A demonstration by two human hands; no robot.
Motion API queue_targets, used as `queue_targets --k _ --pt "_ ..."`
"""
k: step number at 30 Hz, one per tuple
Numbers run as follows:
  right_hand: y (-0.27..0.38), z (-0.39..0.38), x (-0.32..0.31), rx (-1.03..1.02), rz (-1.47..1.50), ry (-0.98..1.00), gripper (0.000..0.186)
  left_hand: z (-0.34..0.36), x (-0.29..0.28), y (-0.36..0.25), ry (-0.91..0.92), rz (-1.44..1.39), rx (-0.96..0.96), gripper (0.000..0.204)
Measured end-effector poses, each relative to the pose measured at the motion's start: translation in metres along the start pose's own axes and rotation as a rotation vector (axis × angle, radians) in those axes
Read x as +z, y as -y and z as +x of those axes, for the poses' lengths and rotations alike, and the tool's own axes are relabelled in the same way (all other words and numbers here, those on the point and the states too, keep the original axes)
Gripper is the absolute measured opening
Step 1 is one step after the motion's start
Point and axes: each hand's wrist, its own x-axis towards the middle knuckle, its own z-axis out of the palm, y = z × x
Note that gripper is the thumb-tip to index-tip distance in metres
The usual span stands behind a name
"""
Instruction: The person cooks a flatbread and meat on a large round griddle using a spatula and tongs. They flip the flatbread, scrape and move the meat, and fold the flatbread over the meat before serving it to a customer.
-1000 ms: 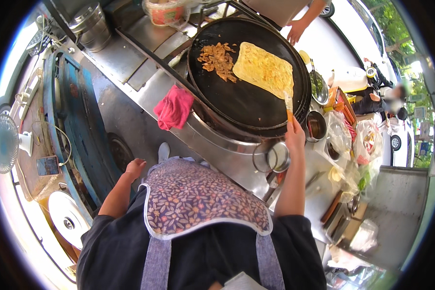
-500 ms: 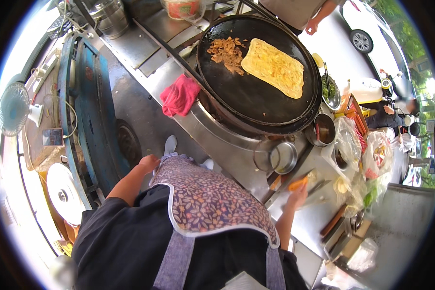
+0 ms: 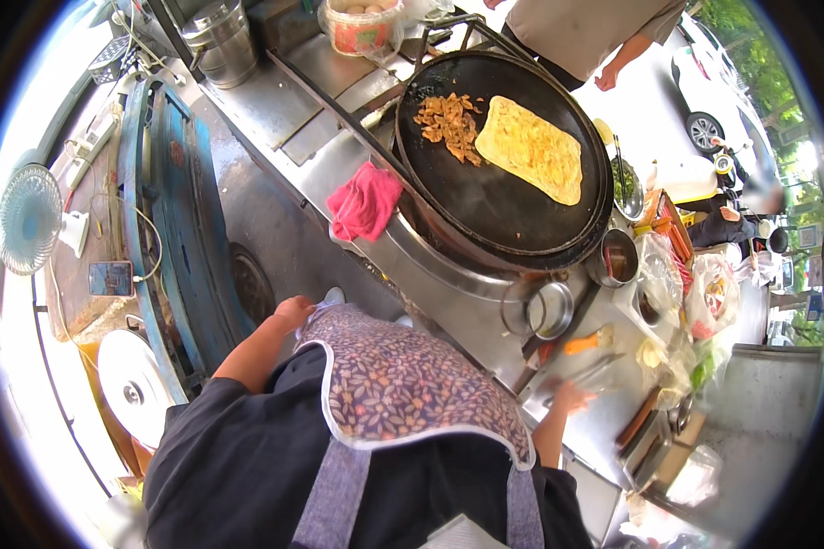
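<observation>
My right hand [image 3: 572, 400] is smeared by motion above the steel counter on the right; its grip cannot be made out. Just beyond it lie an orange-handled tool [image 3: 584, 343] with a pale end and a thin metal blade [image 3: 600, 366]. By the left edge of my flowered apron [image 3: 403, 375] hangs my left hand [image 3: 293, 313], its fingers curled and nothing visible in them. On the round black griddle [image 3: 485, 215] ahead, a yellow rectangular flatbread [image 3: 533, 151] lies beside a heap of browned meat pieces [image 3: 449, 128].
A pink cloth [image 3: 364, 201] lies on the counter's near edge. Metal bowls [image 3: 549, 311] and a pot of dark sauce [image 3: 616, 258] stand right of the griddle, with plastic bags [image 3: 714, 293] beyond. Another person [image 3: 586, 32] stands behind it. A blue cart [image 3: 178, 192] is at left.
My right hand has let go of the orange-handled tool, which now lies on the counter, and has come slightly nearer to me. The view has shifted a little; the food looks unchanged.
</observation>
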Motion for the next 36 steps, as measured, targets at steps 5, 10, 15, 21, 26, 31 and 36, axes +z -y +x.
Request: queue_targets --k 5,10,15,21,26,31,36 --pt "0.003 -0.019 0.015 -0.054 0.538 -0.080 0.073 0.011 -0.027 0.042 -0.007 -0.038 -0.065 0.042" --pt "0.122 -0.170 -0.049 -0.515 0.853 0.119 0.065 0.010 -0.064 0.072 -0.015 0.003 -0.085 0.041" --pt "0.195 -0.213 -0.022 -1.333 0.400 0.047 0.060 0.029 -0.081 0.094 -0.005 -0.090 -0.091 0.039" --pt "0.297 -0.258 -0.036 -1.460 0.213 0.070 0.058 0.043 -0.056 0.134 -0.043 -0.269 -0.061 0.037" --pt "0.334 -0.261 -0.019 -1.548 -0.077 -0.096 0.057 0.049 -0.010 0.170 -0.046 -0.451 -0.142 0.037" --pt "0.320 -0.253 -0.033 -1.620 0.013 0.038 0.063 0.047 0.039 0.202 -0.042 -0.789 -0.237 0.035" --pt "0.343 -0.262 -0.038 -1.662 0.057 0.057 0.070 0.043 0.070 0.216 -0.024 -0.569 -0.280 0.040"
